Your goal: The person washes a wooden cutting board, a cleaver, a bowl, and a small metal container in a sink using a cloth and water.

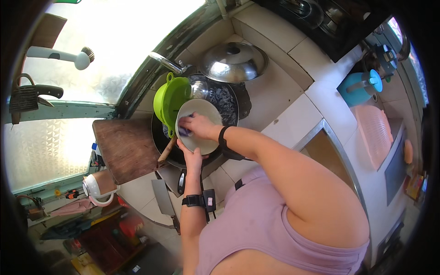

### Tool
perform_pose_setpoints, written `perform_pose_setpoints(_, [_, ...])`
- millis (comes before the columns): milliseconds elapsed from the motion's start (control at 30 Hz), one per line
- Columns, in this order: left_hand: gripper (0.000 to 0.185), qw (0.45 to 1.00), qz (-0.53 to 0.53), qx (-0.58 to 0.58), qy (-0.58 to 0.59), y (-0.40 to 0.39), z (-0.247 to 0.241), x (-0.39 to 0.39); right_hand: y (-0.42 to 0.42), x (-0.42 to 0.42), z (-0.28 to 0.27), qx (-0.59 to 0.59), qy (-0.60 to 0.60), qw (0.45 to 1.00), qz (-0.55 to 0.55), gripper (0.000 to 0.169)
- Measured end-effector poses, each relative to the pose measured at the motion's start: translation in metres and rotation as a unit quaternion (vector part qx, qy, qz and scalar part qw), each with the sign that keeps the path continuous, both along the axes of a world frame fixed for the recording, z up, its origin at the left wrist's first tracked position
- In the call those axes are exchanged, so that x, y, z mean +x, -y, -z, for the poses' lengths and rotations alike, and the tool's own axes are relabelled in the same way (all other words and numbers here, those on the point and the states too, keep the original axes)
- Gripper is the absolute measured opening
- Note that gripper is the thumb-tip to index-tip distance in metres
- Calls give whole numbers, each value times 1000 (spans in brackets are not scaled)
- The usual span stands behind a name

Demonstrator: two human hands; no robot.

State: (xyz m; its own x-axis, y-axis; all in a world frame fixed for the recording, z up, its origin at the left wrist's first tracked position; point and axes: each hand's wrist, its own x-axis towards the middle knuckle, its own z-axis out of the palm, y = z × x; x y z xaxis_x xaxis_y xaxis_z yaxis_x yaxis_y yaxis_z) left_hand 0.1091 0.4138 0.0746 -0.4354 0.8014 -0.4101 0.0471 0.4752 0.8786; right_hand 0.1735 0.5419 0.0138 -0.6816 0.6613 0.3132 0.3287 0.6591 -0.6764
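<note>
My left hand (191, 158) grips the near rim of a pale round bowl (206, 146), which is tilted over a large dark wok (227, 103). Inside the bowl, my right hand (199, 126) presses a bunched purple cloth (185, 131) against the wall; the fingers hide part of the cloth. A lime-green colander (168, 103) rests in the wok just left of the bowl. Beyond the bowl, a shiny steel item (201, 88) lies partly hidden in the wok. A wooden handle (167, 150) sticks out near my left hand.
A domed steel lid (233, 63) and a faucet (168, 63) are behind the wok. A wooden cutting board (125, 149) lies to the left. Nearer me, a cleaver (163, 197) rests on the tiled counter. A blue pitcher (359, 88) and pink rack (373, 132) stand right.
</note>
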Motion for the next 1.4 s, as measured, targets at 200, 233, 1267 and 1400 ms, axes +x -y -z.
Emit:
perform_pose_setpoints(200, [86, 999, -34, -1, -30, 2, 5, 4, -6, 24, -2, -47, 201, 978, 22, 35])
perform_pose_setpoints(233, [84, 999, -35, -2, -29, 1, 5, 5, -7, 25, -4, -59, 249, 967, -11, 36])
perform_pose_setpoints(1267, [88, 994, 25, 45, -94, 4, 9, 5, -7, 46, -38, -211, 303, 928, -45, 62])
perform_pose_setpoints(1400, [89, 993, 20, 37, -107, 5, 7, 6, -19, 44, -45, -240, 367, 887, -145, 40])
